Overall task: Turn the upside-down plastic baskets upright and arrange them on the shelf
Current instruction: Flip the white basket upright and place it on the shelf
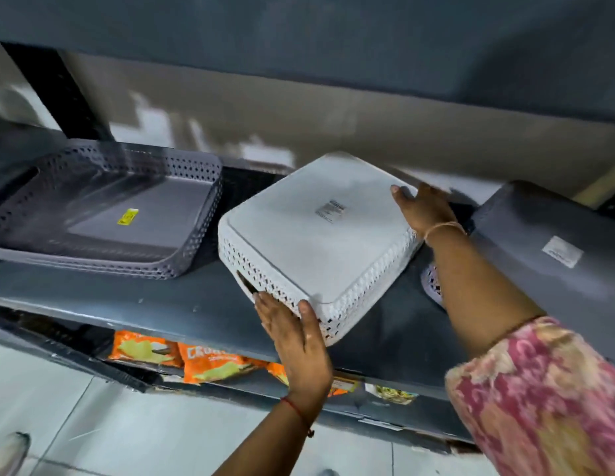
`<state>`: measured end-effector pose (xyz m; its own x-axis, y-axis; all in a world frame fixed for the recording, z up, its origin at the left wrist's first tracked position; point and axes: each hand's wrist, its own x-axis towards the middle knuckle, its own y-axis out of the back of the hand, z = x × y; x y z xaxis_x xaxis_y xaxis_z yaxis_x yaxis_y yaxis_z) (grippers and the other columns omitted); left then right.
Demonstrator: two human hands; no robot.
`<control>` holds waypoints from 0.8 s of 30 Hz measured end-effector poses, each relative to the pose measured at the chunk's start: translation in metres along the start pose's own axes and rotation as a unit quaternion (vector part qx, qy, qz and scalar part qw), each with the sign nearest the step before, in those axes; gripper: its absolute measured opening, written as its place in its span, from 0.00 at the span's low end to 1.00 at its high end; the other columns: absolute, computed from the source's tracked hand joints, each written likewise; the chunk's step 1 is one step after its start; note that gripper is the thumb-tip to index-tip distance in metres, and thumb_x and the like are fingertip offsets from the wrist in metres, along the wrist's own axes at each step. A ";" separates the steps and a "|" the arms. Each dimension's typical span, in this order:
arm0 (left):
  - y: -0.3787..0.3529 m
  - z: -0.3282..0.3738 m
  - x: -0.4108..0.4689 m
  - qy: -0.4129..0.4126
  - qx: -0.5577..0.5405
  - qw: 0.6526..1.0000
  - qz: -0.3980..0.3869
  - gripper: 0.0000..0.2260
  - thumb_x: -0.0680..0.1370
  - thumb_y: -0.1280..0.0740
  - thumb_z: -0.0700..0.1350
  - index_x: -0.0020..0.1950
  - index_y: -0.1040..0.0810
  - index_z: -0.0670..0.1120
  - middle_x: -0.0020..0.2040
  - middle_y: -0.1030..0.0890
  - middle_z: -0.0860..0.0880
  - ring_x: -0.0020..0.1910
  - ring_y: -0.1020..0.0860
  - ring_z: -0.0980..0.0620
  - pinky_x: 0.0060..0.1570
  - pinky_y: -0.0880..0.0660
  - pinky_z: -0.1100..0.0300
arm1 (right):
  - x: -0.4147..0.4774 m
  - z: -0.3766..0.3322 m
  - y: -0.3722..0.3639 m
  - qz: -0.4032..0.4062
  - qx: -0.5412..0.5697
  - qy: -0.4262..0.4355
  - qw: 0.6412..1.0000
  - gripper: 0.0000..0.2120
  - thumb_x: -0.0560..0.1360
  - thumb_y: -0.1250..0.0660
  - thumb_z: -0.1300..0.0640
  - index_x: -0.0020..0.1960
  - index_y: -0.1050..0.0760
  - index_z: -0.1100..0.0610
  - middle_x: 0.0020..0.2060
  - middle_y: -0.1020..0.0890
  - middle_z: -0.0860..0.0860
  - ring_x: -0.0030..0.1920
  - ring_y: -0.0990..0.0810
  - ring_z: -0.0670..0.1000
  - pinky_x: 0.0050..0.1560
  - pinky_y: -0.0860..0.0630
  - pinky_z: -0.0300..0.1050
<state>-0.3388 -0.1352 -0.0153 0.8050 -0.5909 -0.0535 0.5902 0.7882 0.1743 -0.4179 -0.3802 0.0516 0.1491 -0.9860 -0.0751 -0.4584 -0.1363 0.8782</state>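
A white perforated plastic basket (pixel 320 235) lies upside down on the grey shelf (pixel 182 304), its flat bottom with a small label facing up. My left hand (pixel 295 341) presses against its near side wall, thumb up on the corner. My right hand (pixel 424 209) grips its far right edge. To the left stands a stack of grey perforated baskets (pixel 110 214), upright, with a yellow sticker inside. At the right a grey basket (pixel 553 249) lies upside down, with a white label on its bottom.
The shelf above (pixel 299 39) hangs low over the baskets. Orange snack packets (pixel 210 362) fill the shelf below. A black upright post (pixel 58 91) stands at the back left. Pale floor tiles (pixel 93 424) lie beneath.
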 end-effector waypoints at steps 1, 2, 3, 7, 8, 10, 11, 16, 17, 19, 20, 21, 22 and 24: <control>0.001 -0.002 0.002 -0.004 -0.002 1.000 0.001 0.50 0.62 0.59 0.78 0.74 0.61 0.47 0.73 0.61 0.58 0.72 0.61 0.64 0.63 0.67 0.83 | 0.001 0.000 0.000 -0.012 0.013 -0.008 1.000 0.37 0.76 0.49 0.36 0.73 0.44 0.63 0.73 0.38 0.65 0.71 0.37 0.64 0.70 0.36 0.57; 0.002 -0.004 0.003 -0.005 -0.005 1.000 0.002 0.52 0.61 0.60 0.79 0.75 0.60 0.46 0.72 0.60 0.59 0.72 0.61 0.64 0.64 0.66 0.82 | 0.002 -0.001 0.000 -0.021 0.024 -0.013 0.999 0.37 0.76 0.50 0.36 0.73 0.43 0.63 0.72 0.38 0.64 0.71 0.36 0.64 0.70 0.36 0.57; 0.003 -0.005 0.005 -0.007 -0.015 1.000 0.000 0.53 0.60 0.60 0.79 0.75 0.60 0.46 0.72 0.60 0.60 0.72 0.60 0.65 0.66 0.65 0.78 | 0.003 -0.001 0.000 -0.024 0.035 -0.017 0.999 0.37 0.76 0.50 0.36 0.73 0.43 0.63 0.72 0.38 0.64 0.71 0.36 0.64 0.70 0.36 0.56; 0.011 -0.002 0.025 -0.010 -0.061 0.998 -0.006 0.40 0.71 0.53 0.68 0.76 0.55 0.45 0.77 0.55 0.54 0.75 0.56 0.60 0.74 0.59 0.63 | 0.000 0.000 0.006 0.017 0.079 0.001 0.997 0.35 0.77 0.50 0.37 0.69 0.35 0.66 0.68 0.30 0.65 0.68 0.32 0.63 0.66 0.34 0.53; 0.016 0.000 0.031 -0.005 -0.091 0.996 -0.003 0.36 0.73 0.51 0.63 0.76 0.52 0.45 0.78 0.52 0.52 0.76 0.53 0.58 0.76 0.56 0.60 | -0.001 0.001 0.009 0.034 0.099 0.013 0.994 0.34 0.77 0.49 0.38 0.65 0.31 0.66 0.65 0.27 0.65 0.66 0.30 0.62 0.61 0.32 0.51; 0.030 0.009 0.047 -0.003 -0.188 0.982 0.003 0.38 0.70 0.46 0.65 0.74 0.43 0.45 0.76 0.40 0.49 0.75 0.41 0.54 0.75 0.45 0.55 | -0.007 0.004 0.018 0.084 0.167 0.031 0.982 0.30 0.77 0.45 0.40 0.56 0.25 0.66 0.57 0.21 0.63 0.57 0.24 0.60 0.47 0.33 0.43; 0.038 0.014 0.056 -0.014 -0.226 0.974 0.012 0.39 0.68 0.44 0.67 0.72 0.38 0.45 0.73 0.34 0.46 0.71 0.35 0.53 0.72 0.38 0.56 | -0.011 0.005 0.023 0.109 0.211 0.033 0.971 0.26 0.76 0.42 0.41 0.50 0.23 0.65 0.51 0.19 0.62 0.51 0.23 0.57 0.41 0.36 0.39; 0.075 0.049 0.095 -0.065 -0.287 0.954 0.048 0.22 0.77 0.54 0.58 0.47 0.27 0.46 0.45 0.17 0.47 0.47 0.22 0.54 0.48 0.28 0.66 | -0.047 0.005 0.042 0.178 0.394 0.079 0.898 0.34 0.71 0.38 0.36 0.42 0.28 0.71 0.34 0.26 0.61 0.40 0.33 0.47 0.41 0.38 0.41; 0.080 0.054 0.102 -0.073 -0.283 0.955 0.051 0.22 0.80 0.58 0.55 0.44 0.27 0.49 0.38 0.16 0.54 0.43 0.22 0.57 0.45 0.28 0.67 | -0.054 0.003 0.043 0.196 0.409 0.084 0.887 0.33 0.71 0.38 0.36 0.42 0.27 0.70 0.36 0.24 0.62 0.40 0.32 0.47 0.41 0.37 0.42; 0.087 0.065 0.113 -0.081 -0.285 0.954 0.053 0.26 0.81 0.60 0.52 0.40 0.25 0.51 0.29 0.16 0.58 0.38 0.21 0.60 0.43 0.28 0.67 | -0.068 -0.001 0.045 0.244 0.405 0.070 0.879 0.26 0.74 0.39 0.43 0.42 0.26 0.68 0.42 0.21 0.69 0.37 0.29 0.49 0.39 0.35 0.44; 0.090 0.067 0.119 -0.083 -0.291 0.951 0.055 0.28 0.82 0.60 0.52 0.38 0.24 0.50 0.29 0.16 0.58 0.37 0.21 0.60 0.42 0.27 0.68 | -0.073 -0.003 0.046 0.258 0.412 0.070 0.871 0.22 0.75 0.39 0.46 0.40 0.24 0.66 0.41 0.20 0.67 0.34 0.29 0.49 0.38 0.34 0.44; 0.093 0.072 0.124 -0.088 -0.296 0.950 0.052 0.29 0.82 0.60 0.52 0.37 0.22 0.49 0.29 0.16 0.57 0.37 0.20 0.60 0.42 0.27 0.68 | -0.076 -0.003 0.048 0.265 0.439 0.074 0.855 0.19 0.75 0.38 0.47 0.36 0.22 0.60 0.34 0.18 0.59 0.31 0.29 0.45 0.37 0.33 0.42; 0.097 0.077 0.129 -0.095 -0.297 0.949 0.045 0.29 0.81 0.60 0.53 0.38 0.22 0.49 0.29 0.16 0.57 0.38 0.20 0.60 0.42 0.27 0.69 | -0.080 -0.007 0.052 0.262 0.476 0.076 0.836 0.16 0.74 0.37 0.47 0.34 0.20 0.55 0.28 0.19 0.49 0.30 0.29 0.40 0.38 0.31 0.37; 0.103 0.084 0.140 -0.099 -0.290 0.952 0.027 0.28 0.81 0.60 0.54 0.40 0.23 0.47 0.28 0.17 0.58 0.36 0.21 0.60 0.40 0.28 0.70 | -0.081 -0.010 0.058 0.261 0.509 0.080 0.816 0.14 0.71 0.35 0.47 0.43 0.21 0.58 0.30 0.16 0.46 0.36 0.28 0.39 0.46 0.30 0.37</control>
<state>-0.1705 -0.1504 0.0775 0.8418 -0.5224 0.1356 0.5286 0.7472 -0.4029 -0.4475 -0.3077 0.1129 -0.2237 -0.9213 0.3182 -0.9746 0.2082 -0.0823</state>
